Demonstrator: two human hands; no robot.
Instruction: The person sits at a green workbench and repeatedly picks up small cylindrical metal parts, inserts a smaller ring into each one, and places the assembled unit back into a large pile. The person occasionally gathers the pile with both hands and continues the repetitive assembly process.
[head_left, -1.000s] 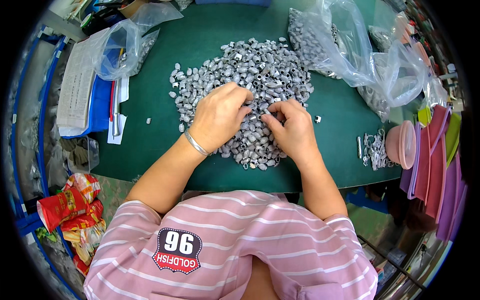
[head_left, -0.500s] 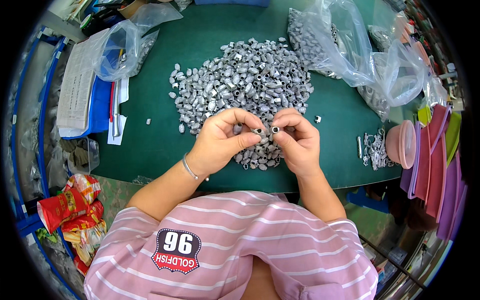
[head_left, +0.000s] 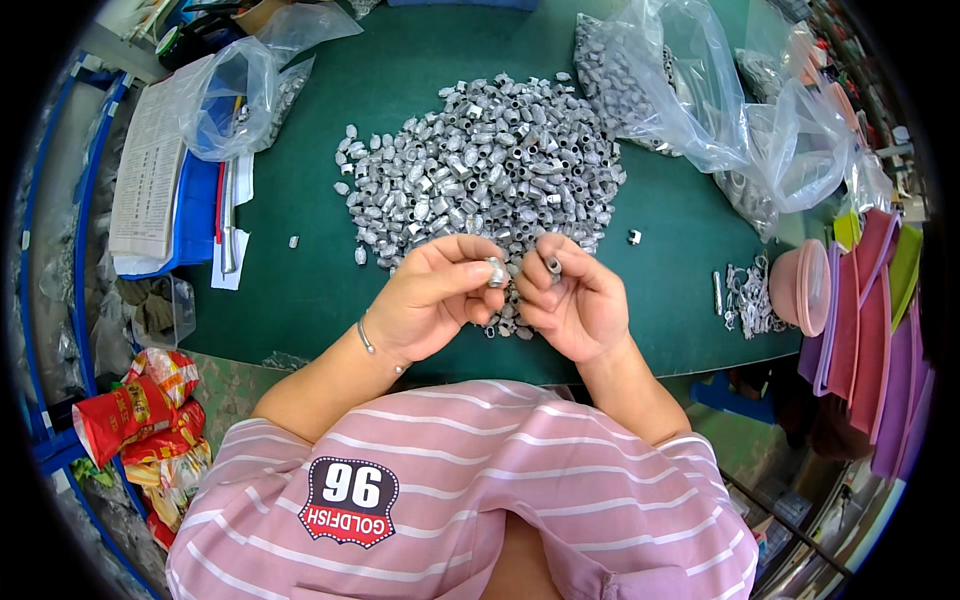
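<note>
A large heap of small grey metal beads (head_left: 480, 170), many of them hollow, lies on the green table. Over the near side of this heap are both my hands. My left hand (head_left: 440, 290) pinches one metal bead (head_left: 495, 271) between thumb and forefinger. Another hollow metal bead (head_left: 552, 265) sits in the fingertips of my right hand (head_left: 575, 300), its dark hole showing. The two beads are held apart, a short gap between them. The remaining fingers of each hand are curled in, and I cannot tell whether they hold more.
Clear plastic bags (head_left: 690, 90) of similar beads lie at the far right. Small metal links (head_left: 750, 300) and a pink tub (head_left: 798, 290) are at the right edge. On the left, papers (head_left: 150, 190) rest on a blue tray (head_left: 195, 215). Single beads (head_left: 634, 237) lie beside the heap.
Both hands have come slightly nearer to me and turned, so the beads tilt differently. The right fingers have curled further in. Each hand still pinches a bead.
</note>
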